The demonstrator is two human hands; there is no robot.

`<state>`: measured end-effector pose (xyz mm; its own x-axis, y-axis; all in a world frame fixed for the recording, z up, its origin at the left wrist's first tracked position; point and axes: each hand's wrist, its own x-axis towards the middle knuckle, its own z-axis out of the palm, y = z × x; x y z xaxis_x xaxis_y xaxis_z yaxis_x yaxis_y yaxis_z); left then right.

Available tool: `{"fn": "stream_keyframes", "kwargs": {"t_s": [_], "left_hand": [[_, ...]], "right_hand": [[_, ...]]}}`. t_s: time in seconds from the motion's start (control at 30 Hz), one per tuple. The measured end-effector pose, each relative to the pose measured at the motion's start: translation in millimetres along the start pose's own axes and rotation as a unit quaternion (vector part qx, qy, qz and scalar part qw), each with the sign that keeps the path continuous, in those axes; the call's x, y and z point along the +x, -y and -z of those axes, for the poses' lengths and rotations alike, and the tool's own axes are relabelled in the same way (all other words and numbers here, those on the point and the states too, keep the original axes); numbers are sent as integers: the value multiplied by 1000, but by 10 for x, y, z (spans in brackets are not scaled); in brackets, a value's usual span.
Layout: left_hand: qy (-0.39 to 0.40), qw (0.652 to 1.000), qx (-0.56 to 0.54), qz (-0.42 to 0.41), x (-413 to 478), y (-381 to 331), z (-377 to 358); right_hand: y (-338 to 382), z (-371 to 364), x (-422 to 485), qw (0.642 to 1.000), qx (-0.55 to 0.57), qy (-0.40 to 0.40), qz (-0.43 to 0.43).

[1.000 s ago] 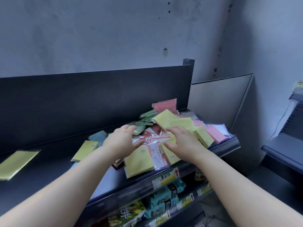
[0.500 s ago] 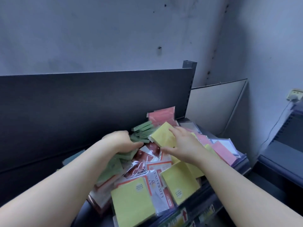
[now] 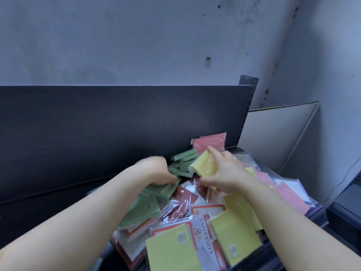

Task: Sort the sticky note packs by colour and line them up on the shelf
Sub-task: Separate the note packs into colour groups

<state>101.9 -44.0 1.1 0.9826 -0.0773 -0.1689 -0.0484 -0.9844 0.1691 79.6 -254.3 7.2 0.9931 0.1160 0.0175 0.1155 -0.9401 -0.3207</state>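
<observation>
A: What is lying nearest, along the front edge of the shelf?

B: Pale yellow packs are lying flat there, with white-and-orange labelled packs jumbled between them. Nothing is standing in a line yet.

A: And what is changing?

B: Half a second ago the right hand was resting flat on the heap. Now the right hand is pinching a yellow pack between thumb and forefinger and tipping it up off the pile. Just to its left, the left hand is curling its fingers down onto the green packs.

A: Meaning?

B: I am judging that sorting is only beginning, with yellow coming out and green being gathered. Farthest back, a red pack is leaning against the back panel
</observation>
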Motion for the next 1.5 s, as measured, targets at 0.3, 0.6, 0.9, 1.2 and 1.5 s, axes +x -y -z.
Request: {"fn": "stream_keyframes", "kwargs": {"t_s": [0.3,0.6,0.9,1.2,1.5], "left_hand": [[-70,993,-58,69,-580,112,65],[-167,971,-81,148,-1604,333,57],[-187,947,-65,254,-2482,925,-183],[-164,937,-112,289,-2584,1648,-302],[-76,975,-94,187,-2221,2086,-382]], "right_hand": [[256,21,-201,982,122,-75,119],[562,-79,-682,944,243,-4,224],[1161,-406,-1145,920,250,52,297],[1720,-649,-1217,927,200,54,314],[2405,-934,-1164,947,187,35,258]]}}
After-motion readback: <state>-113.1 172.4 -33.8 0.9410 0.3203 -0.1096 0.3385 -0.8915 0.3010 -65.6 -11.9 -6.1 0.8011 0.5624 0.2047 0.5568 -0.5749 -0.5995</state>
